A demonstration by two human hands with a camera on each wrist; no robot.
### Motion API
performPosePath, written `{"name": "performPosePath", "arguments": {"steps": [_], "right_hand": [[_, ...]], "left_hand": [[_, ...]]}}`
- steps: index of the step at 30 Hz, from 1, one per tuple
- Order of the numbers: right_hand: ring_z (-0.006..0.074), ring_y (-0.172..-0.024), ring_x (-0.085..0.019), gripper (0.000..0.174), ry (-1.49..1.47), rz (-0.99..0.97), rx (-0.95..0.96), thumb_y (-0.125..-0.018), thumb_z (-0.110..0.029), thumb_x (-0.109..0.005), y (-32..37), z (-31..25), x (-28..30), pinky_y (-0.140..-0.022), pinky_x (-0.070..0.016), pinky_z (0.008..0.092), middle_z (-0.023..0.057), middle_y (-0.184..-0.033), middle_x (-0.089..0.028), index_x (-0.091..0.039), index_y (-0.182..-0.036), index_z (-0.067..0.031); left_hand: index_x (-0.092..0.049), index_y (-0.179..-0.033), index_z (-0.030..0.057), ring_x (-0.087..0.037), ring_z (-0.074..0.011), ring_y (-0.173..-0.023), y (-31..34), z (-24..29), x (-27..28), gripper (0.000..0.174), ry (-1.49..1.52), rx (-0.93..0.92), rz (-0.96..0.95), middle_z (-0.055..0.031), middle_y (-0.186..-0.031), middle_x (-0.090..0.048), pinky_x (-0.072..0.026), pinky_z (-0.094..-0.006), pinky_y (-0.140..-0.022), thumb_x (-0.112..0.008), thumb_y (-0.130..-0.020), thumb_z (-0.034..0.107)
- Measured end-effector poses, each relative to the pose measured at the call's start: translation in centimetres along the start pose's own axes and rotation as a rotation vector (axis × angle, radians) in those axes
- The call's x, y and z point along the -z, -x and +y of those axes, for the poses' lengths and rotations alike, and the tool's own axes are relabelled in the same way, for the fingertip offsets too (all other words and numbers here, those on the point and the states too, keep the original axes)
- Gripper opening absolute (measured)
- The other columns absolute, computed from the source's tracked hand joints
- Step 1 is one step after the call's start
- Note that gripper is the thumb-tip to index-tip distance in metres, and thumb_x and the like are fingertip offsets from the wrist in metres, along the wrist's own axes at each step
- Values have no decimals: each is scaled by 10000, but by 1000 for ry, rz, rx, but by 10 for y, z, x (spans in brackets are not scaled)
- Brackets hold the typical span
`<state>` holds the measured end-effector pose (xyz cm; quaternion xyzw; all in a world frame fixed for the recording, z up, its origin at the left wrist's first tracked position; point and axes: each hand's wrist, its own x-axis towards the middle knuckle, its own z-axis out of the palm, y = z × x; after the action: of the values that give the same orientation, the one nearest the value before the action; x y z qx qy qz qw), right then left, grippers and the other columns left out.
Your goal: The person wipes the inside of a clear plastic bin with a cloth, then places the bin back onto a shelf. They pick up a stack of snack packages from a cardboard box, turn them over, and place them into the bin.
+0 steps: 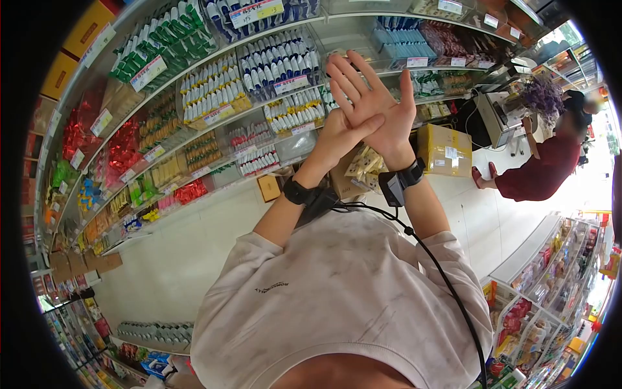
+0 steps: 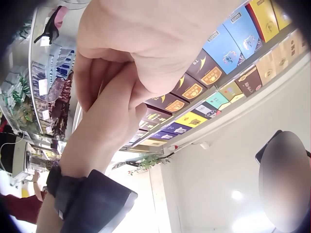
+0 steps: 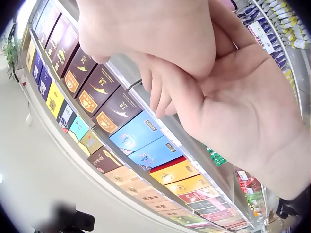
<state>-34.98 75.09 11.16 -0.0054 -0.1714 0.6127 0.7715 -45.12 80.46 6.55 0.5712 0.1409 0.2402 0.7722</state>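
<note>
In the head view my right hand (image 1: 382,113) is raised in front of the shelves, palm toward me, with fingers straight and thumb spread outward. My left hand (image 1: 338,138) grips it from the side. The left thumb lies across the heel of the right palm, and the other left fingers pass behind, hidden in this view. From the left wrist, my left hand (image 2: 146,34) appears curled round the right hand just above the wrist (image 2: 92,141). In the right wrist view the left fingers (image 3: 167,92) wrap over the back of the right hand (image 3: 146,29).
Shelves hold bins of wrapped snacks (image 1: 282,58) with price tags. A taped cardboard box (image 1: 447,150) stands to the right. Beyond it, a person in dark red (image 1: 544,165) is by a counter. Boxed goods (image 3: 104,104) line an upper shelf. Straps and a cable (image 1: 447,279) run from my wrists.
</note>
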Motion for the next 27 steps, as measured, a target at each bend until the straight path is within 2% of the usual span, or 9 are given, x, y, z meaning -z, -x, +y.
{"name": "performPosePath", "arguments": {"steps": [5,8,11,14,17,18,22,25,27], "right_hand": [[376,-1332,-481,818,-66,-161,-77,-1024,-614,-329,0,-13,22,-1188,-337,472,286,-1427,-485,-340,-1484,61],[358,-1263,-530,770,-72,-146,-83,-1034,-579,-339,2,-17,23,-1157,-378,458,271,-1369,-530,-364,-1463,60],[327,-1168,-577,695,105,18,-96,-1048,-540,-340,10,-14,-1,-1089,-422,434,212,-1261,-595,-434,-1406,49],[308,-1053,-598,615,148,10,-143,-1058,-489,-345,15,-18,1,-994,-447,412,175,-1096,-636,-492,-1327,44],[303,-973,-635,597,65,-270,-152,-1062,-463,-355,12,-25,41,-938,-491,398,203,-1068,-649,-559,-1246,67],[274,-847,-630,532,171,-82,-124,-1064,-426,-367,17,-26,31,-835,-496,378,161,-919,-649,-609,-1146,41],[267,-878,-644,507,332,4,-144,-1060,-414,-384,30,-38,28,-844,-512,383,161,-936,-668,-605,-1151,32],[279,-975,-659,454,440,49,-148,-1058,-380,-418,45,-53,41,-926,-513,397,146,-983,-686,-553,-1219,23],[258,-983,-664,419,551,199,-90,-1052,-351,-459,65,-68,57,-912,-523,383,129,-1018,-687,-555,-1231,15]], "left_hand": [[-569,-1269,-46,-626,-116,-1098,-2,1,-9,442,40,-42,15,-80,-1179,-653,-519,-256,-851,-744,-918,159],[-556,-1268,-47,-627,-124,-1105,-5,0,-10,447,-5,-7,4,-70,-1183,-643,-519,-267,-860,-744,-918,158],[-656,-1130,-49,-665,-117,-982,-7,4,-33,376,146,-227,262,-73,-1060,-701,-521,-251,-806,-791,-874,191],[-675,-1071,-19,-673,-110,-952,-8,8,-28,316,-7,-204,209,-44,-980,-710,-523,-251,-781,-794,-870,193],[-683,-1032,-3,-672,-95,-912,-11,5,-23,277,-172,-130,130,-21,-903,-710,-520,-250,-758,-790,-873,197],[-691,-1019,0,-660,-94,-898,-12,3,-22,250,-205,-111,142,-17,-908,-708,-509,-247,-764,-774,-887,197],[-675,-1067,-24,-642,-82,-861,-12,5,-15,266,-563,65,57,-14,-888,-697,-508,-253,-740,-747,-899,169],[-586,-1244,-20,-643,-135,-1009,-6,6,-3,322,-361,-101,-112,-66,-1117,-677,-514,-283,-861,-649,-965,128],[-560,-1267,-34,-660,-168,-1032,8,28,2,341,-456,17,-53,-94,-1172,-678,-507,-306,-901,-641,-980,130]]}}
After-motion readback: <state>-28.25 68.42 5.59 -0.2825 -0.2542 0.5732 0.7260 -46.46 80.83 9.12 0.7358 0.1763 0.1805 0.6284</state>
